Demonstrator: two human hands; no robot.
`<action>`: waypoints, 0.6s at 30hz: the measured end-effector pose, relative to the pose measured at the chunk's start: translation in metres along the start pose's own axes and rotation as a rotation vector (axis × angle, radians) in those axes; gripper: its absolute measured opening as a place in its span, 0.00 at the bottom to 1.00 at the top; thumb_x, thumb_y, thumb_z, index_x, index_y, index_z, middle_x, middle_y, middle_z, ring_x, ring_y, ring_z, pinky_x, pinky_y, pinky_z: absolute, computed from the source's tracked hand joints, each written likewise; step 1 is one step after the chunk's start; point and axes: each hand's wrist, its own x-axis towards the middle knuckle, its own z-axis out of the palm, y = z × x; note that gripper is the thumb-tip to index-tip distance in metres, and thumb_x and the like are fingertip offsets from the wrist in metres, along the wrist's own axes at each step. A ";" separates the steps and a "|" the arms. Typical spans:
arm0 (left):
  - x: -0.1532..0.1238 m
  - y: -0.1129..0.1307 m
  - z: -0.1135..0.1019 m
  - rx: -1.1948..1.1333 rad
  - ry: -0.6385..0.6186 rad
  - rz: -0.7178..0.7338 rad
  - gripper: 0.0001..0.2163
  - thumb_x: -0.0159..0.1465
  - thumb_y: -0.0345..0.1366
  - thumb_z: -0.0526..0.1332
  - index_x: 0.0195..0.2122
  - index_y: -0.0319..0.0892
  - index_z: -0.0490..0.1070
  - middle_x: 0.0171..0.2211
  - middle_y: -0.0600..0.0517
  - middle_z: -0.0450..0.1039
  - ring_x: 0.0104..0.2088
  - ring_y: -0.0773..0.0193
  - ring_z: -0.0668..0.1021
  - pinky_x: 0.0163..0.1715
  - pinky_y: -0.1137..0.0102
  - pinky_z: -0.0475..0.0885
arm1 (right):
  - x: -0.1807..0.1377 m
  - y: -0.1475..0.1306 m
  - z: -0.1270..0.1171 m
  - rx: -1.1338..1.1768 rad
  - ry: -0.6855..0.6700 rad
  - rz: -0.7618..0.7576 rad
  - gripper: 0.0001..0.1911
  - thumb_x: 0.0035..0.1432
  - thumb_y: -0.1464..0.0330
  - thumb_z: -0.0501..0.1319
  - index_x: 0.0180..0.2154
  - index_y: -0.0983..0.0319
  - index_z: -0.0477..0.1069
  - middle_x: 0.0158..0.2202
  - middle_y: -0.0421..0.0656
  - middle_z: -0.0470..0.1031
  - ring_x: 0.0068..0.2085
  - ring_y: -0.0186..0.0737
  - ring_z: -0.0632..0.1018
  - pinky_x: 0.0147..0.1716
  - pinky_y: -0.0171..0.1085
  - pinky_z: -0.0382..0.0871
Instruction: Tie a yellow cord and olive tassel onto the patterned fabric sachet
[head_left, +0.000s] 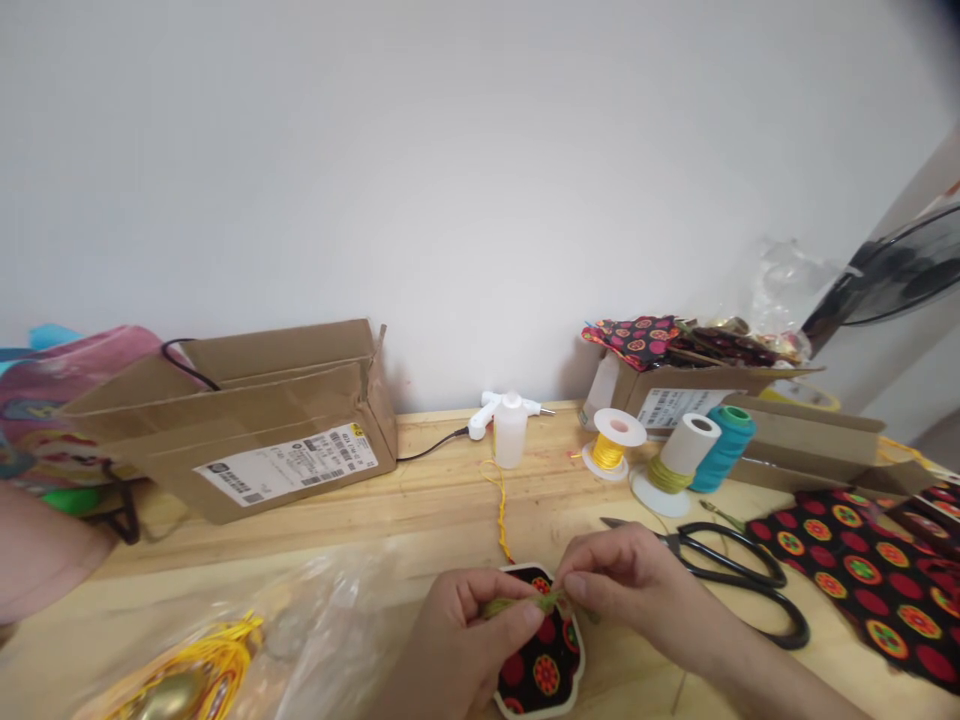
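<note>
My left hand [469, 625] pinches a small bunch of olive-green thread [553, 601] between thumb and fingers. Close on its right, my right hand [637, 580] is closed too, its thumb and fingertips at the other end of the same thread. Beneath both hands lies a black fabric piece [546, 676] with red and orange round motifs and a cream scalloped border, partly covered by my fingers. From its top edge a twisted yellow cord [502, 515] runs up toward a white plastic bottle [510, 430].
Black-handled scissors [735, 560] lie right of my right hand. Behind them stand a yellow cord spool [615, 445], an olive thread spool [670, 468] and a teal thread cone [724, 447]. Patterned cloth [870, 570], cardboard boxes [300, 430] and a plastic bag [315, 620] flank the work area.
</note>
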 end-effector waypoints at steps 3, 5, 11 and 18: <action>0.001 0.000 -0.001 0.027 -0.006 0.005 0.11 0.37 0.39 0.70 0.18 0.39 0.72 0.06 0.60 0.62 0.17 0.70 0.70 0.22 0.76 0.66 | -0.001 0.000 0.000 -0.069 0.018 -0.024 0.12 0.50 0.65 0.58 0.24 0.66 0.73 0.19 0.39 0.68 0.22 0.29 0.63 0.21 0.29 0.57; 0.002 -0.001 -0.003 0.054 -0.028 0.007 0.11 0.37 0.39 0.70 0.19 0.38 0.73 0.09 0.58 0.67 0.18 0.70 0.71 0.22 0.75 0.66 | -0.001 -0.001 0.001 -0.140 0.044 -0.035 0.10 0.49 0.66 0.58 0.24 0.66 0.73 0.20 0.39 0.68 0.22 0.29 0.64 0.21 0.29 0.57; 0.003 -0.004 -0.005 0.073 -0.056 0.016 0.13 0.38 0.39 0.69 0.22 0.36 0.74 0.19 0.50 0.75 0.22 0.64 0.75 0.25 0.70 0.67 | -0.002 -0.004 0.006 -0.172 0.070 0.005 0.07 0.47 0.70 0.56 0.22 0.66 0.70 0.17 0.37 0.66 0.21 0.29 0.63 0.19 0.29 0.57; 0.005 -0.005 -0.009 0.067 -0.097 0.047 0.13 0.40 0.39 0.69 0.23 0.35 0.74 0.19 0.50 0.75 0.21 0.65 0.74 0.24 0.71 0.67 | -0.006 -0.011 0.005 -0.392 0.142 -0.202 0.06 0.51 0.71 0.55 0.29 0.64 0.71 0.25 0.41 0.70 0.27 0.34 0.68 0.26 0.33 0.62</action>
